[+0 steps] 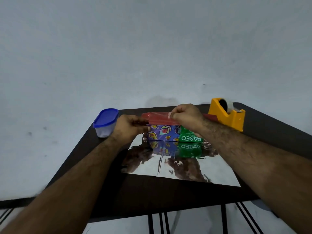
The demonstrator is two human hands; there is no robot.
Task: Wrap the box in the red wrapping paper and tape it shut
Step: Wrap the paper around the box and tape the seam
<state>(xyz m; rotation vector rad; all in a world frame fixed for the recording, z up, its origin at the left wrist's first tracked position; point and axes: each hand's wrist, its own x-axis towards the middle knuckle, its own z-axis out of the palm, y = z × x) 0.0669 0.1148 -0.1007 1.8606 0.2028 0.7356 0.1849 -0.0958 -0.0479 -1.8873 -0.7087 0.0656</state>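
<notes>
Both my forearms reach forward; my left hand point(130, 126) and right hand point(187, 115) have curled fingers, pinching the red wrapping paper point(160, 118).

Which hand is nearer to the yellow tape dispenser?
The right hand. It pinches the red wrapping paper just left of the tape dispenser; the left hand holds the paper's far-left end, beside the box.

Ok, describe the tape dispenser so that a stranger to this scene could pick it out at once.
Start at the dark table against the pale wall and go to its far right corner, beyond the right hand. There stands the tape dispenser, a wedge-shaped block with a roll of clear tape set in its top. It is the only yellow thing on the table; the container at the far left has a blue lid.
</notes>
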